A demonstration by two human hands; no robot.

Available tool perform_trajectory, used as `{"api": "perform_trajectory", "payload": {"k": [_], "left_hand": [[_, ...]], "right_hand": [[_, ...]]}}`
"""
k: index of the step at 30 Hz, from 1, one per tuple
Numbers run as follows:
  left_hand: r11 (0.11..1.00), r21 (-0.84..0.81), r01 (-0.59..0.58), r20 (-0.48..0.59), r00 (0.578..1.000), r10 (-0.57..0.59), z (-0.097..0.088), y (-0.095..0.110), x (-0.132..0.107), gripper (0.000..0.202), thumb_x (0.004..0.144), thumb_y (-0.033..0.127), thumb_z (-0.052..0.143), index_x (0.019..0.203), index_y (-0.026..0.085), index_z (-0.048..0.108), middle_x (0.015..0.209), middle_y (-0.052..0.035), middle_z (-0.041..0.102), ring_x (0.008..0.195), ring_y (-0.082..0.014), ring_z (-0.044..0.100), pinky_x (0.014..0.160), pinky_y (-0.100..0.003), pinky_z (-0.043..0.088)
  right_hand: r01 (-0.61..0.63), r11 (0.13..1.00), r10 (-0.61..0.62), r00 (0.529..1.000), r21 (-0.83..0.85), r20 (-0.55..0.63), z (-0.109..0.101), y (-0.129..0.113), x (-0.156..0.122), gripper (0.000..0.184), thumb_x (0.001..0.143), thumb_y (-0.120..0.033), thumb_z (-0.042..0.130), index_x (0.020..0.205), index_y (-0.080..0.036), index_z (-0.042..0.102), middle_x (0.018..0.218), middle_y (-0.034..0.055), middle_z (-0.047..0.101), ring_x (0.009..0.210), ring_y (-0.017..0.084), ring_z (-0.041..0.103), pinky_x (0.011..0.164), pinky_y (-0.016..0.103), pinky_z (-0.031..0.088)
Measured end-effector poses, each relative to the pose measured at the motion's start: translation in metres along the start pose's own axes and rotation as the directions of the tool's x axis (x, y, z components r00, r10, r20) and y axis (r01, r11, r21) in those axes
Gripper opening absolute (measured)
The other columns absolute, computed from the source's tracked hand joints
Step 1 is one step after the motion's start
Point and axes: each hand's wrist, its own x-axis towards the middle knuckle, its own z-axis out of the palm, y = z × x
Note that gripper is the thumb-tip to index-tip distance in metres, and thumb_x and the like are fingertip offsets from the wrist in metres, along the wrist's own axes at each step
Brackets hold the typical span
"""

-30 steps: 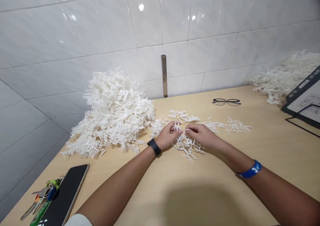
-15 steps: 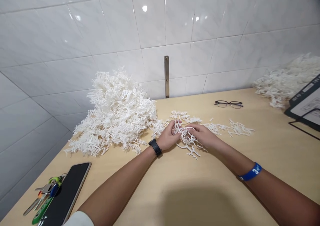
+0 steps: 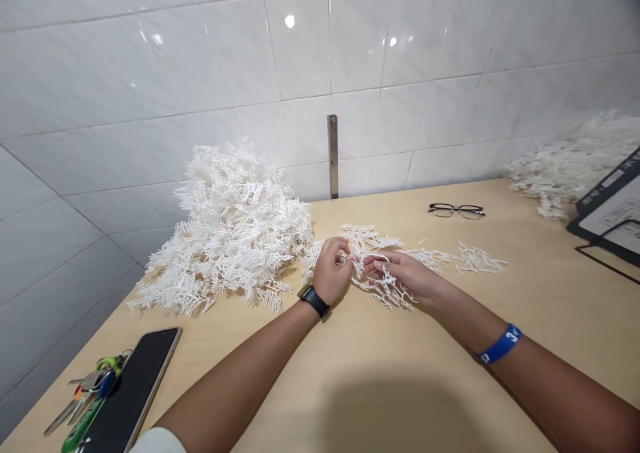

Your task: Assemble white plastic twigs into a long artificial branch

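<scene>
Between both hands is a white branching plastic sprig (image 3: 393,291), its thin forked twigs hanging toward the table. My left hand (image 3: 332,266), with a black watch at the wrist, has its fingers curled and pinched at the sprig's left end. My right hand (image 3: 407,273), a blue band on its forearm, grips the sprig's stem between thumb and fingers. Loose white sprigs (image 3: 367,235) lie just behind the hands, and others (image 3: 477,259) are to the right. A tall heap of similar white sprigs (image 3: 235,233) rises left of my left hand.
Eyeglasses (image 3: 456,210) rest near the back of the wooden table (image 3: 280,386). At the far right are another white pile (image 3: 575,159) and a dark-edged printed panel (image 3: 613,206). A phone (image 3: 133,393) and keys (image 3: 90,389) lie front left. A tiled wall (image 3: 300,53) stands behind.
My left hand has turned, its fingers curling more over the sprig's left end. My right hand has shifted slightly, and the hanging twigs have swung a little right and up.
</scene>
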Motion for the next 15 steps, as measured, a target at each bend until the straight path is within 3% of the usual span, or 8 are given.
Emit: {"api": "perform_trajectory", "payload": {"k": [2,6,10,15], "left_hand": [[1.000,-0.003,-0.003,0.025,1.000,0.003,0.0002,-0.0009,0.0015,0.016,0.075,0.005,0.052,0.081,0.016,0.061,0.118,-0.0089,0.055,0.094,-0.0154,0.059,0.075,-0.026,0.050],[0.998,-0.028,-0.058,0.068,0.996,0.060,0.0003,-0.0024,0.0036,0.024,0.076,0.003,0.049,0.082,0.016,0.068,0.115,-0.0096,0.059,0.108,-0.0186,0.057,0.084,-0.028,0.050],[0.996,-0.079,-0.044,0.114,0.992,0.053,-0.0005,-0.0041,0.0060,0.017,0.085,0.017,0.054,0.086,0.016,0.071,0.106,-0.0105,0.065,0.103,-0.0197,0.059,0.092,-0.033,0.048],[0.995,-0.098,-0.021,0.168,0.985,0.037,-0.0017,-0.0046,0.0079,0.017,0.086,0.025,0.058,0.086,0.015,0.071,0.100,-0.0102,0.067,0.098,-0.0192,0.060,0.090,-0.032,0.047]], "right_hand": [[0.000,1.000,0.000,1.000,0.002,0.011,0.0004,0.0003,-0.0005,0.027,0.069,-0.031,0.081,0.090,-0.017,0.071,0.090,0.0075,0.073,0.075,0.018,0.069,0.071,0.031,0.056],[0.034,0.999,-0.033,0.998,-0.015,0.051,-0.0028,0.0040,0.0022,0.026,0.073,-0.033,0.077,0.093,-0.017,0.071,0.095,0.0088,0.074,0.079,0.018,0.069,0.077,0.032,0.055],[0.053,0.997,-0.050,0.997,-0.051,0.066,-0.0060,0.0060,0.0058,0.029,0.075,-0.036,0.075,0.097,-0.017,0.071,0.101,0.0104,0.074,0.079,0.020,0.070,0.073,0.032,0.054],[0.055,0.996,-0.052,0.997,-0.070,0.055,-0.0061,0.0059,0.0062,0.032,0.074,-0.038,0.076,0.099,-0.018,0.072,0.095,0.0091,0.075,0.080,0.020,0.070,0.071,0.030,0.053]]}}
